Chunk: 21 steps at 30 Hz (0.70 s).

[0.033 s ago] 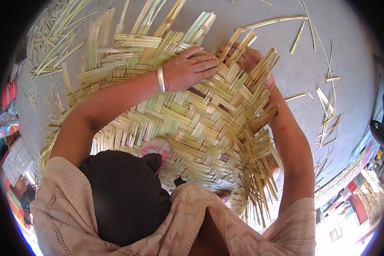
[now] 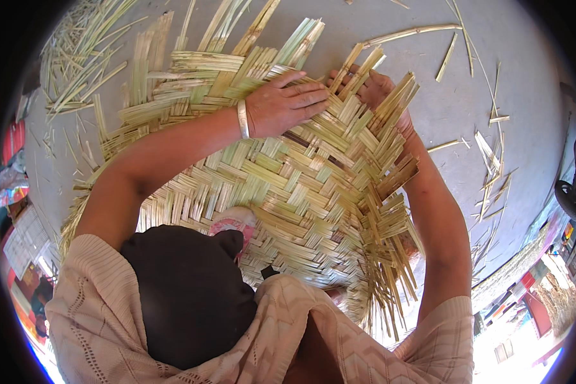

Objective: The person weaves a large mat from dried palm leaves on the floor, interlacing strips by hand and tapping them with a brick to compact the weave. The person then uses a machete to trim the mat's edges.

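A large mat of flat, split reed or cane strips, pale green to straw yellow, is woven in a slanting pattern. It bulges up and curves down at the right. My left hand, with a bracelet at its wrist, lies flat on the mat near the far edge, fingers stretched to the right. At the far right edge my right hand reaches behind the upright strip ends. Its fingers curl round the strips from the back and are partly hidden. Loose strip ends hang in a bunch at the right.
Grey floor surrounds the mat. A heap of loose strips lies at the far left. A curved length of cane and scattered scraps lie on the right. On the mat rests a pink-and-white patterned shoe, beside a dark cloth-covered shape.
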Each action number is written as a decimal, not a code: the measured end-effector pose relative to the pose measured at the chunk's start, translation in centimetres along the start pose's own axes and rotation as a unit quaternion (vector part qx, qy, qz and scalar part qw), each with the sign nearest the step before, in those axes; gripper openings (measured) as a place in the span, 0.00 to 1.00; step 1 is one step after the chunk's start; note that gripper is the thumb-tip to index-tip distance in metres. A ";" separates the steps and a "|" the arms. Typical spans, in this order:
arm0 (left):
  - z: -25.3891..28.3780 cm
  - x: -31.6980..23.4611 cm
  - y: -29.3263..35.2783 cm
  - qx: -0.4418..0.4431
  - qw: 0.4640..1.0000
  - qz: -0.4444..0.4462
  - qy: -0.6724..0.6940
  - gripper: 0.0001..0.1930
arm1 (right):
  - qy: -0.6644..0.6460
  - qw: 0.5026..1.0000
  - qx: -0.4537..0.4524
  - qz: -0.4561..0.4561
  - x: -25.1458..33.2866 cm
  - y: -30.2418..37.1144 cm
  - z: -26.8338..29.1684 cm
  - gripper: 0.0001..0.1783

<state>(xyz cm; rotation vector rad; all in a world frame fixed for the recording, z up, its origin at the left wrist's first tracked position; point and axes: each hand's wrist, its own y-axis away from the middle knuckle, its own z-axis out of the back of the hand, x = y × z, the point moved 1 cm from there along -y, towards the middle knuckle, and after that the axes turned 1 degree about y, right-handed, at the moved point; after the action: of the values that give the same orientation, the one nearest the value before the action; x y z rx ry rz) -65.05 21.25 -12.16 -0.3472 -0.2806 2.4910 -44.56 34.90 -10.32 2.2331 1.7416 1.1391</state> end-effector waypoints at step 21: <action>-0.1 -0.4 -0.2 -0.005 1.000 -0.003 -0.016 0.22 | 0.288 0.936 -0.184 0.091 -2.6 1.9 -7.9 0.32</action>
<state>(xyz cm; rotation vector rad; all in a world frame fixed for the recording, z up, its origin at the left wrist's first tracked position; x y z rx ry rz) -64.63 21.15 -12.12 -0.3107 -0.3064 2.4922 -47.94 29.17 -4.97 1.9764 1.3091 2.1278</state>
